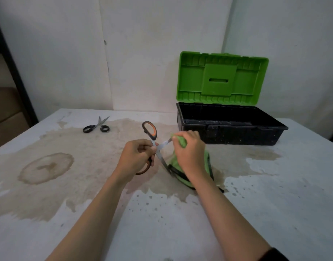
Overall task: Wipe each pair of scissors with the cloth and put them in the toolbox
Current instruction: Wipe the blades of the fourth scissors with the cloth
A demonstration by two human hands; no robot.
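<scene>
I am wiping: my left hand [137, 157] grips the opened orange-and-black-handled steel scissors [150, 129] over the middle of the stained white tabletop [274, 204], and my right hand [188, 149] pinches the green cloth [181, 141] round one blade. Next, I judge, comes the other blade, then the open black toolbox with a green lid [227, 129] at the far right edge; the small black-handled scissors [97, 126] lie far left.

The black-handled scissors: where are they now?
In the head view, the black-handled scissors lie on the table, far left, well left of the open toolbox and beyond the left hand, touching neither.

Left hand [136, 157] holding open orange-handled scissors [150, 131], right hand [188, 150] rubbing green cloth [180, 141] on blade
</scene>
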